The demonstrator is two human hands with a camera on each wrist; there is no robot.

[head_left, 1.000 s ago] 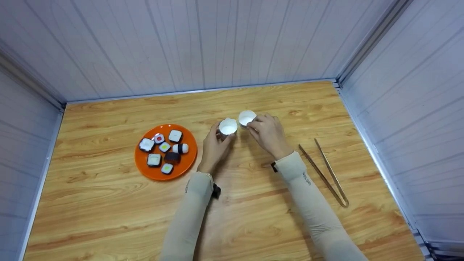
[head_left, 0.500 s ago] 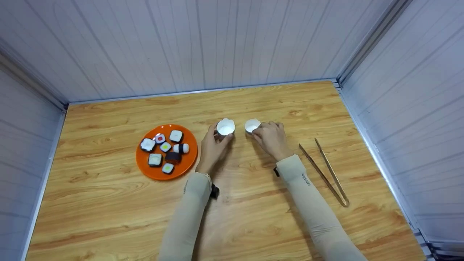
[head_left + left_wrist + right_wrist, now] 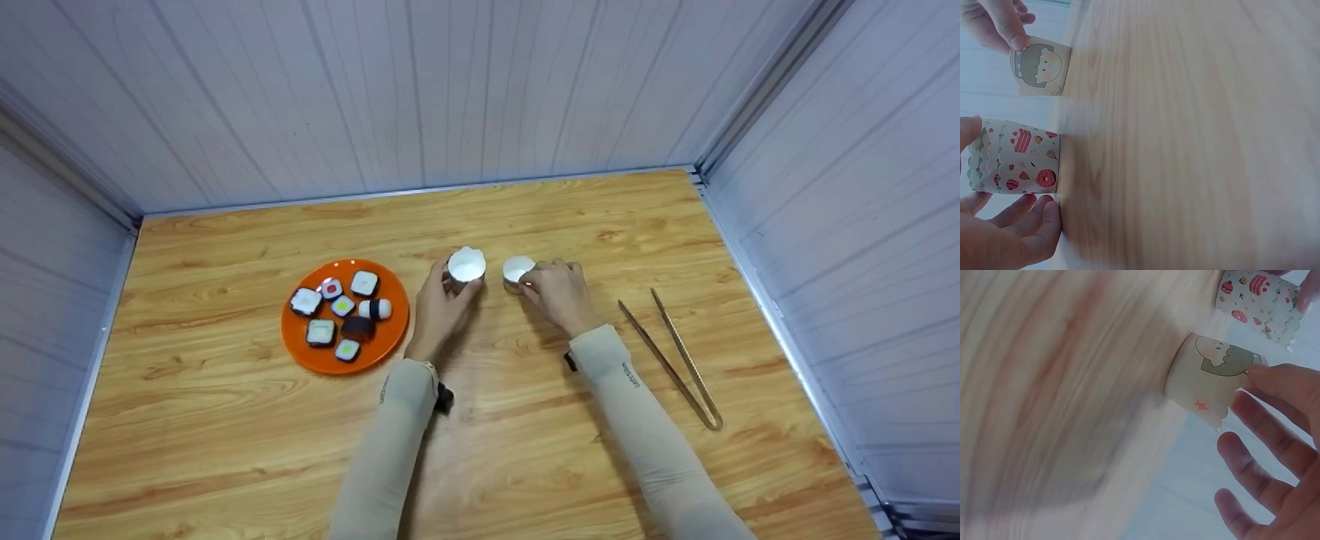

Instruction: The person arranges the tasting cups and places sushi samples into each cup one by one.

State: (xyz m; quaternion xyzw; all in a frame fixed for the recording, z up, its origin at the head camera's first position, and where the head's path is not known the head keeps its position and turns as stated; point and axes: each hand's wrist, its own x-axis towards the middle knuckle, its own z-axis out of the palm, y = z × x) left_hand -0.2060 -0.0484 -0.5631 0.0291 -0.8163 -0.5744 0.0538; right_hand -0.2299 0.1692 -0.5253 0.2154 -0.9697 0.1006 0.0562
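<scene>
Nested round white paper cups (image 3: 1021, 158) are being gripped by the left hand (image 3: 440, 311), a round cream paper cup (image 3: 1203, 379) being rim-pinched by the right hand (image 3: 561, 296) — lightly, ideally, against denting.

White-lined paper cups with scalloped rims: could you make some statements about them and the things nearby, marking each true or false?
1. The left hand holds a white paper cup stack printed with red cakes. True.
2. The V-shaped metal tongs lie on the brown wooden table. True.
3. The right hand holds those tongs. False: it pinches the rim of a cream paper cup with a cartoon face.
4. The round orange plate is bare. False: the plate holds small sushi-like pieces.
5. A gap separates the stack from the cream cup. True.
</scene>
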